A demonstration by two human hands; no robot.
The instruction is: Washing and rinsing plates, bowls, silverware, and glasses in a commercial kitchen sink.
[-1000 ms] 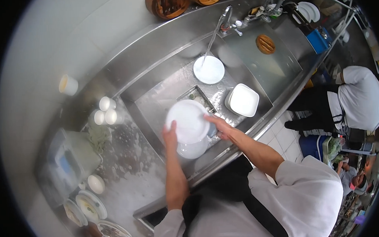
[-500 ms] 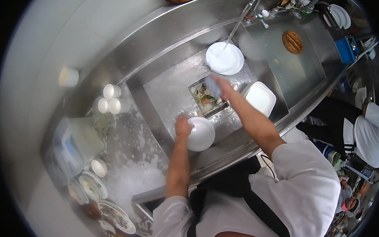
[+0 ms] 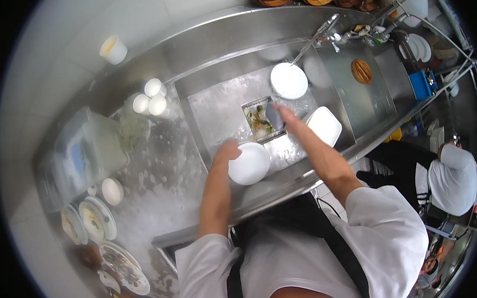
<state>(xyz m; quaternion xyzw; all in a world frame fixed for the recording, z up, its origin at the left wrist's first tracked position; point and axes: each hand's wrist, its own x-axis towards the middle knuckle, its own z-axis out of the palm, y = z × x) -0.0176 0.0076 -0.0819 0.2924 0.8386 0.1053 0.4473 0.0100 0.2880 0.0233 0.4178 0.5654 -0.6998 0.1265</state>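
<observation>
In the sink basin (image 3: 210,105), my left hand (image 3: 228,151) is closed on the rim of a round white plate (image 3: 250,165) near the front wall. My right hand (image 3: 285,116) grips a flat blue-grey pad (image 3: 273,117), whose exact kind I cannot make out. It is over the right side of a square metal strainer (image 3: 260,139) holding food scraps (image 3: 259,123). Behind, white plates (image 3: 289,81) are stacked below the tap (image 3: 318,37). White rectangular dishes (image 3: 325,126) stand right of my right hand.
Left of the basin, white cups (image 3: 157,105), a clear plastic tub (image 3: 91,143) and soiled plates (image 3: 100,219) stand on the wet counter (image 3: 163,178). A water-filled basin with a wooden steamer lid (image 3: 361,71) lies right. Another person (image 3: 452,175) stands at the far right.
The view has shifted, bringing more steamer baskets in at the top. The left hand still has the plate, which now looks flatter to the view; the right keeps the pad at the strainer.
</observation>
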